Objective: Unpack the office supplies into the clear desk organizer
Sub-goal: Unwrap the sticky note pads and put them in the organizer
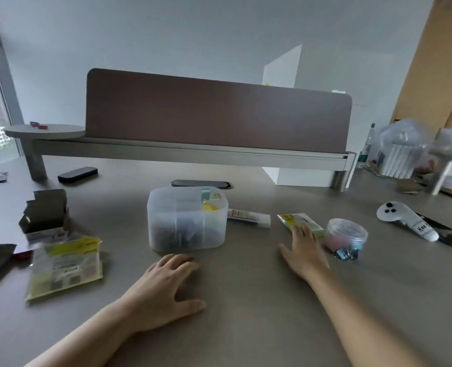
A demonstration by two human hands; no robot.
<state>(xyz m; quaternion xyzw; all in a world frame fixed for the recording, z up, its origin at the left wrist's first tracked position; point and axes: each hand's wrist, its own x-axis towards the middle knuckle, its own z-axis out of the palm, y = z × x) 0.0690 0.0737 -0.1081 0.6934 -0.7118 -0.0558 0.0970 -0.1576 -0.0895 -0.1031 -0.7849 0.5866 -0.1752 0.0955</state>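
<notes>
The clear desk organizer (187,221) stands mid-desk, with dark small items in its front compartments and coloured pieces at its back right. My left hand (166,284) lies flat on the desk just in front of it, fingers relaxed. My right hand (302,250) reaches forward with straight fingers, its fingertips touching a yellow-green packet (296,219). A white glue stick (248,218) lies beside the organizer's right wall. A round clear tub of clips (347,233) sits right of my right hand, with blue binder clips (345,254) loose at its base.
A yellow-green plastic pack (66,266) and an opened dark cardboard box (45,215) lie at left. A white controller (404,219) rests at right. A brown divider panel (217,115) on a raised shelf crosses the back; plastic-wrapped items (402,149) crowd the far right.
</notes>
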